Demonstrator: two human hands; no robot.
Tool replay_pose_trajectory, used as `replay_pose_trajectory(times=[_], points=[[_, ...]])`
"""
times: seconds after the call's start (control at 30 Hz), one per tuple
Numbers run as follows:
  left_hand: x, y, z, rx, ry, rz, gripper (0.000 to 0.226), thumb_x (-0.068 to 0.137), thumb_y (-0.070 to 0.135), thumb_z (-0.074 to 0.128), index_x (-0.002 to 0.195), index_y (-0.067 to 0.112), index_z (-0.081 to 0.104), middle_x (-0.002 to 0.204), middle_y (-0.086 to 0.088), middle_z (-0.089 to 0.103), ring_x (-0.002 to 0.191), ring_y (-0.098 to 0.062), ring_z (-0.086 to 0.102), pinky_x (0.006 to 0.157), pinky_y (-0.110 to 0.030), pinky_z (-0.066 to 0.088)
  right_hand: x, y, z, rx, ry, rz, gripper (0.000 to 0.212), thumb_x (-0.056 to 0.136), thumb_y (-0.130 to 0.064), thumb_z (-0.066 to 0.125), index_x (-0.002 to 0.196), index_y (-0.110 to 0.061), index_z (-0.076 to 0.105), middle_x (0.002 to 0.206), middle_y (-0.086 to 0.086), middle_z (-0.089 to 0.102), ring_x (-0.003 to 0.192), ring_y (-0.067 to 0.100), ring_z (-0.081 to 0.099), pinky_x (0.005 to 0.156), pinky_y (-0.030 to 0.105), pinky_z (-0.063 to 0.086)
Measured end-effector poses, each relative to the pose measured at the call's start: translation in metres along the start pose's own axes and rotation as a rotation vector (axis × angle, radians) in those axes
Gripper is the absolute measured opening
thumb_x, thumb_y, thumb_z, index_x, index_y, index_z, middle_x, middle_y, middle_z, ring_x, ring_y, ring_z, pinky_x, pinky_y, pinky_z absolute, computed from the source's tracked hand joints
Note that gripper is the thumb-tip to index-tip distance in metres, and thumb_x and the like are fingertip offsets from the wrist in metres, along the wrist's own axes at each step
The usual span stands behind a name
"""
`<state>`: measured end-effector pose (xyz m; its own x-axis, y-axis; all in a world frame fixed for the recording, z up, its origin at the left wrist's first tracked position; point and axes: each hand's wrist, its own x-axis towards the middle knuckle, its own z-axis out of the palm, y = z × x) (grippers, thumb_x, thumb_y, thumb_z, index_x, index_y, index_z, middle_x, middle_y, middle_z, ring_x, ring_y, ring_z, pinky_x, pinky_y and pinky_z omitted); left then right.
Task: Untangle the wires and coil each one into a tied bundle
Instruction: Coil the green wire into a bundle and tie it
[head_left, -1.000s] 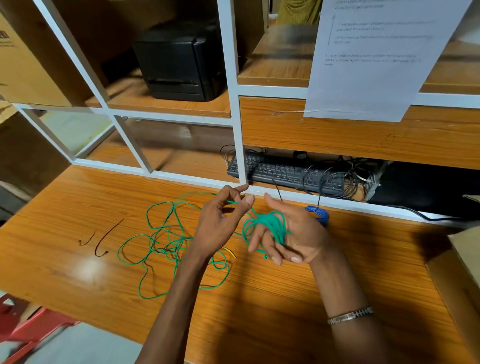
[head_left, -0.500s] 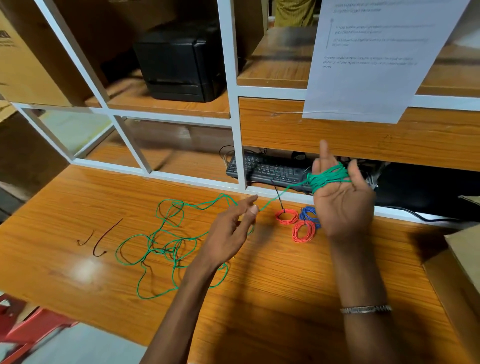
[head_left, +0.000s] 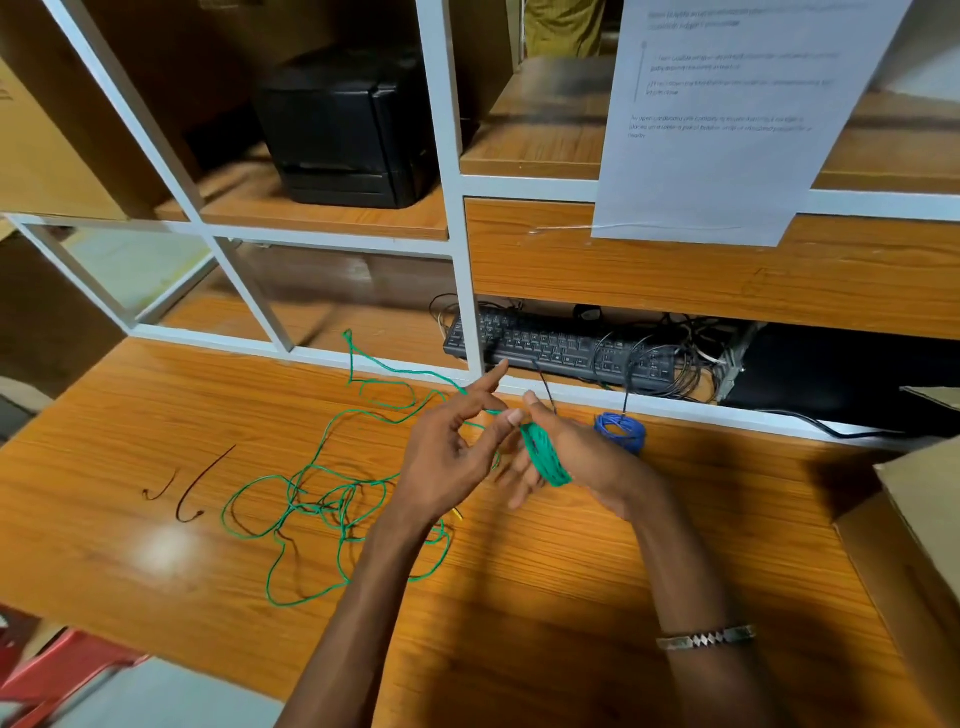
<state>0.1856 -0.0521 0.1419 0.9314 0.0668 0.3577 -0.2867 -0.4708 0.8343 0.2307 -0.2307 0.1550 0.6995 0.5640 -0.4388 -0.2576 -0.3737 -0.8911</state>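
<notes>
A long green wire (head_left: 311, 499) lies in loose tangled loops on the wooden desk (head_left: 519, 597), left of my hands. One end is wound into a green coil (head_left: 545, 457) around the fingers of my right hand (head_left: 582, 457). My left hand (head_left: 452, 452) pinches the strand between thumb and forefinger, just left of the coil. A coiled blue wire (head_left: 621, 431) lies on the desk behind my right hand. My hands hide the orange coils.
A white shelf frame (head_left: 457, 208) rises at the desk's back edge. Under it sits a black keyboard (head_left: 561, 348) with cables. A black printer (head_left: 348, 124) stands higher up. A cardboard box (head_left: 914, 530) lies at the right and a red chair (head_left: 47, 680) at the lower left.
My right hand, raised half a second ago with the coil, has come back down to meet my left hand. The loose green loops have shifted and one loop has lifted toward the shelf.
</notes>
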Motion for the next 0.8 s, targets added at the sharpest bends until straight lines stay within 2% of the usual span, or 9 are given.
replay_pose_trajectory(times=[0.1, 0.17, 0.27, 0.37, 0.4, 0.5, 0.57, 0.67, 0.8], points=[[-0.003, -0.001, 0.002, -0.041, 0.018, -0.036, 0.02, 0.095, 0.048, 0.07, 0.089, 0.03, 0.07, 0.149, 0.022, 0.058, 0.102, -0.011, 0.069, 0.083, -0.064, 0.056, 0.001, -0.002, 0.005, 0.016, -0.156, -0.032, 0.096, 0.096, -0.08, 0.015, 0.116, 0.004, 0.059, 0.091, 0.027, 0.075, 0.054, 0.031, 0.062, 0.075, 0.035, 0.05], [-0.004, -0.001, 0.002, -0.118, 0.068, -0.053, 0.017, 0.094, 0.041, 0.076, 0.087, 0.027, 0.068, 0.144, 0.017, 0.063, 0.112, -0.008, 0.071, 0.091, -0.056, 0.059, 0.0, -0.002, 0.002, 0.103, -0.305, -0.069, 0.102, 0.099, -0.076, 0.015, 0.11, 0.014, 0.063, 0.084, 0.031, 0.072, 0.04, 0.025, 0.053, 0.055, 0.029, 0.048], [0.0, 0.003, -0.005, -0.171, 0.135, -0.071, 0.022, 0.09, 0.04, 0.079, 0.081, 0.031, 0.062, 0.136, 0.014, 0.07, 0.118, -0.01, 0.07, 0.097, -0.046, 0.058, -0.008, -0.004, -0.003, 0.328, -0.582, -0.134, 0.099, 0.102, -0.067, 0.017, 0.109, 0.018, 0.067, 0.071, 0.026, 0.07, 0.031, 0.017, 0.047, 0.043, 0.022, 0.042], [0.005, 0.007, -0.006, -0.195, 0.115, -0.075, 0.024, 0.092, 0.046, 0.073, 0.079, 0.03, 0.06, 0.131, 0.006, 0.073, 0.121, -0.008, 0.068, 0.099, -0.042, 0.056, -0.011, -0.006, -0.009, 0.563, -0.652, -0.25, 0.088, 0.102, -0.061, 0.028, 0.102, 0.015, 0.071, 0.058, 0.02, 0.066, 0.024, 0.02, 0.036, 0.03, 0.027, 0.018], [0.006, 0.008, -0.004, -0.199, 0.113, -0.076, 0.026, 0.093, 0.048, 0.07, 0.081, 0.028, 0.059, 0.13, 0.001, 0.074, 0.123, -0.007, 0.067, 0.098, -0.041, 0.056, -0.011, -0.007, -0.011, 0.638, -0.649, -0.325, 0.082, 0.103, -0.058, 0.033, 0.099, 0.013, 0.073, 0.054, 0.017, 0.065, 0.024, 0.023, 0.029, 0.032, 0.032, 0.013], [0.005, 0.006, 0.0, -0.189, 0.116, -0.1, 0.03, 0.094, 0.054, 0.066, 0.085, 0.026, 0.06, 0.131, -0.002, 0.073, 0.124, -0.001, 0.065, 0.093, -0.037, 0.055, -0.014, -0.013, -0.019, 0.939, -0.629, -0.553, 0.066, 0.107, -0.04, 0.033, 0.095, 0.012, 0.072, 0.049, 0.011, 0.064, 0.027, 0.022, 0.017, 0.042, 0.024, 0.042], [0.003, 0.003, 0.003, -0.195, 0.096, -0.103, 0.034, 0.095, 0.056, 0.063, 0.092, 0.022, 0.065, 0.136, 0.004, 0.07, 0.123, 0.001, 0.064, 0.093, -0.033, 0.053, -0.019, -0.019, -0.025, 1.063, -0.477, -0.613, 0.062, 0.106, -0.033, 0.029, 0.095, 0.01, 0.073, 0.049, 0.007, 0.062, 0.028, 0.017, 0.016, 0.047, 0.022, 0.046], [0.003, 0.002, 0.008, -0.128, 0.024, -0.091, 0.044, 0.097, 0.057, 0.062, 0.108, 0.016, 0.069, 0.15, 0.018, 0.057, 0.115, 0.008, 0.062, 0.092, -0.033, 0.049, -0.022, -0.023, -0.029, 1.279, -0.298, -0.689, 0.057, 0.109, -0.028, 0.028, 0.111, 0.009, 0.072, 0.067, 0.001, 0.068, 0.035, 0.008, 0.04, 0.051, 0.019, 0.046], [0.0, -0.011, 0.008, -0.019, -0.107, 0.001, 0.005, 0.102, 0.03, 0.068, 0.099, 0.029, 0.072, 0.165, -0.001, 0.04, 0.153, -0.003, 0.032, 0.126, -0.035, 0.029, -0.021, -0.027, -0.039, 1.469, -0.085, -0.8, 0.053, 0.112, -0.026, 0.028, 0.141, 0.013, 0.05, 0.118, 0.013, 0.072, 0.09, 0.013, 0.073, 0.082, 0.023, 0.054]])
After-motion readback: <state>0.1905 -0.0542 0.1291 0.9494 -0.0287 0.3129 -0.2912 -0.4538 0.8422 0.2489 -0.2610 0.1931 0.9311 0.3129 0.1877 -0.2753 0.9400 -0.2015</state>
